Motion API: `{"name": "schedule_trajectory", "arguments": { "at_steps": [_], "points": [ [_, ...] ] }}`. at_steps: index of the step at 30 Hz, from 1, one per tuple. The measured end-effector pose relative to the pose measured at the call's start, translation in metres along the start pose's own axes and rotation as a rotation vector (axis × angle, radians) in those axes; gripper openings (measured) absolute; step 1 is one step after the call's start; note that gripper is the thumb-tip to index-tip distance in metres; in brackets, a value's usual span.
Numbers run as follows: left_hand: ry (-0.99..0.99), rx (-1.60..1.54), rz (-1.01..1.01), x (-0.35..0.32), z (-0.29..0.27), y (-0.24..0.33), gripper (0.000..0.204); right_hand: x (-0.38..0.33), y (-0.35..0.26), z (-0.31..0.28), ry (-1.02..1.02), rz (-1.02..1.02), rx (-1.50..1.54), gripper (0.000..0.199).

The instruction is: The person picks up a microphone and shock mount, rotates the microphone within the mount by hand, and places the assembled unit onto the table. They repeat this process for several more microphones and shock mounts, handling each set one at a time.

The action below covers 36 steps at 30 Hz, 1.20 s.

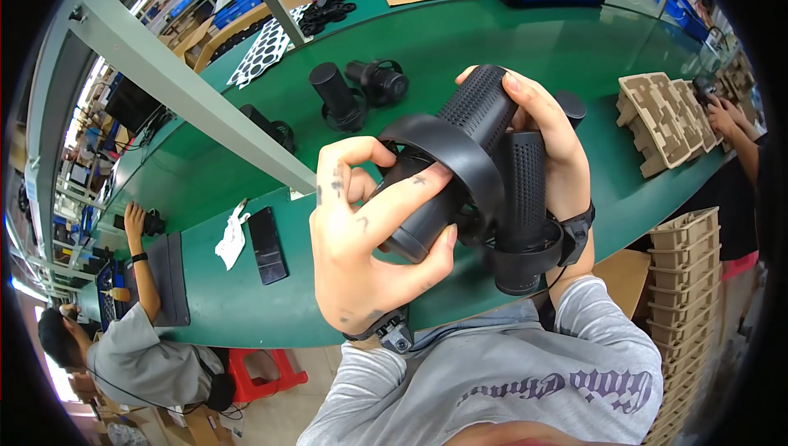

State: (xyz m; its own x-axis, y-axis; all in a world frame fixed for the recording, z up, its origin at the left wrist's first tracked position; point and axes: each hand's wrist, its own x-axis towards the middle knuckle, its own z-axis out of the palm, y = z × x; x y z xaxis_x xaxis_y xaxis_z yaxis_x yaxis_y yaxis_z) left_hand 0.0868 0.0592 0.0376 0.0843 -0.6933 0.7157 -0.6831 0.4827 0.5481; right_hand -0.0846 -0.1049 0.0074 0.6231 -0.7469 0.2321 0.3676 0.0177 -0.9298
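Both my hands hold a black microphone point(478, 107) with a perforated cylindrical grille and a wide ring mount point(460, 149), tilted above the green bench. My left hand point(353, 257) is wrapped round its smooth lower body, with a finger reaching in by the ring. My right hand point(562, 138) grips the grille end, fingertips near its top. Close below the held one stands another black microphone point(522, 192), by my right wrist. A further black cylinder point(570, 107) shows partly behind my right hand. Small devices are strapped to both my wrists.
More microphones point(335, 97) stand farther back on the bench. A phone point(268, 246) and a white cloth point(231, 237) lie left. A grey post point(185, 89) slants down to the bench. Pulp trays point(657, 122) sit right, with stacked trays point(683, 282) below. Co-workers sit around.
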Motion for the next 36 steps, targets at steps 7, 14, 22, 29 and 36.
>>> {"name": "schedule_trajectory", "arguments": {
  "at_steps": [7, 14, 22, 29, 36],
  "points": [
    [-0.009, 0.010, -0.033, 0.003, -0.001, -0.001, 0.047, -0.006, -0.002, 0.012, 0.073, 0.007, 0.033, 0.044],
    [0.120, -0.020, 0.102, -0.004, 0.005, 0.006, 0.055, -0.011, -0.005, 0.010, 0.012, -0.105, 0.034, 0.047],
    [0.202, 0.291, 0.281, -0.015, 0.013, 0.018, 0.052, -0.019, -0.015, 0.024, 0.132, -0.093, 0.124, 0.044],
    [0.288, 0.173, 0.496, -0.011, 0.023, 0.014, 0.042, -0.013, -0.008, 0.011, -0.009, -0.168, 0.161, 0.052],
    [0.274, 0.308, 0.607, -0.010, 0.024, 0.009, 0.023, -0.012, -0.012, 0.020, 0.043, -0.093, 0.151, 0.059]
  ]
}}
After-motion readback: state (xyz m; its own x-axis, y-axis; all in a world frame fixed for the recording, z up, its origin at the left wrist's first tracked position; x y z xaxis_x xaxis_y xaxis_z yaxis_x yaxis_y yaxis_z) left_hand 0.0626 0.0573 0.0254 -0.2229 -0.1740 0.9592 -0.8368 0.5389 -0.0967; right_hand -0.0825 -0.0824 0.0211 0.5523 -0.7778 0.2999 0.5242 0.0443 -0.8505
